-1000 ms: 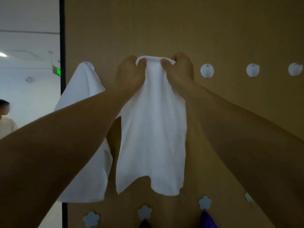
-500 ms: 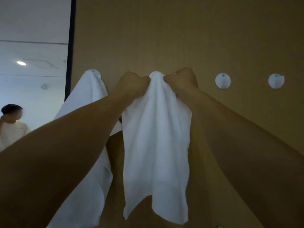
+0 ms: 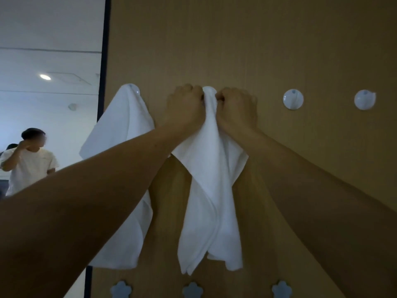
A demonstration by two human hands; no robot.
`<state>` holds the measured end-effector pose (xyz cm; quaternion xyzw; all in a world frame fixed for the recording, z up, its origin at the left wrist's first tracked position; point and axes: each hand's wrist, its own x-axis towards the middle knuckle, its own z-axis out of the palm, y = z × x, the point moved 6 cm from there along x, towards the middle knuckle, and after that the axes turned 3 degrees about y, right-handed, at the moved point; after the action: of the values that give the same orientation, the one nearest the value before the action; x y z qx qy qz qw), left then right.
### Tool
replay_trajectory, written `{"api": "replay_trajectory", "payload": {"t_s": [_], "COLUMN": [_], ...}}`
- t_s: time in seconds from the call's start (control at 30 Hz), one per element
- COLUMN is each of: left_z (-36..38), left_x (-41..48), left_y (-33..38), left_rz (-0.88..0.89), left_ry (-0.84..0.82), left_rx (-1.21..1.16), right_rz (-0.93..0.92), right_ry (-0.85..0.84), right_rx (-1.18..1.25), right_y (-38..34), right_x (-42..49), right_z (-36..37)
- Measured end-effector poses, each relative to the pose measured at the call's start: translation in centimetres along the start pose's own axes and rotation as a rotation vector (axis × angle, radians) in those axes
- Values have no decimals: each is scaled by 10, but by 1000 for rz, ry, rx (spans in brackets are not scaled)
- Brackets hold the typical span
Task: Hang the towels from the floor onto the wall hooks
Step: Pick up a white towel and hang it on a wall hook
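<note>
**Both hands pinch a towel at a hook**

A tan wall (image 3: 257,50) fills most of the view, with a dark frame (image 3: 103,61) down its left edge and a pale room beyond it, where a person in a white shirt (image 3: 30,162) stands.

Two bare forearms reach up from the lower corners and meet at the wall. Between them hangs a white towel (image 3: 212,201), bunched at the top and falling in loose folds against the wall. A second towel (image 3: 122,130) hangs to its left from a hook (image 3: 134,88), partly hidden behind the left forearm.

The left hand (image 3: 185,106) is closed into a fist, gripping the towel's top edge from the left. The right hand (image 3: 238,108) is likewise curled tight on the same edge from the right. The two fists sit nearly touching, the cloth peak between them; the hook beneath it is hidden.

Right of the hands, two round white hooks (image 3: 293,99) (image 3: 364,100) are bare. Three flower-shaped hooks (image 3: 192,290) line the bottom edge.
</note>
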<state>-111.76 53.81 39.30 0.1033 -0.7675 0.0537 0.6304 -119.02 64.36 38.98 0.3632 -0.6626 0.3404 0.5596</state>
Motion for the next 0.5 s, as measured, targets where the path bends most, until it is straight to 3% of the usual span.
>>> {"api": "replay_trajectory", "payload": {"t_s": [0.07,0.17,0.37,0.5], "left_z": [14,9,12,14], "left_x": [-9,-22,-12,-15], "left_y": [-1,1,-7,-10], "left_rz": [-74,-105,-252,-376], "left_ry": [-129,-35,-187,-216], "left_rx": [-216,-396,-518,-666], "right_rz": [1,51,93,225], "right_ry": [-62,-151,-393,-384], "right_rx": [113,298,416,592], "right_y": [0,3,-4,5], "right_x": [-9,-17,-13,-13], "right_z": [8,13,19,19]}}
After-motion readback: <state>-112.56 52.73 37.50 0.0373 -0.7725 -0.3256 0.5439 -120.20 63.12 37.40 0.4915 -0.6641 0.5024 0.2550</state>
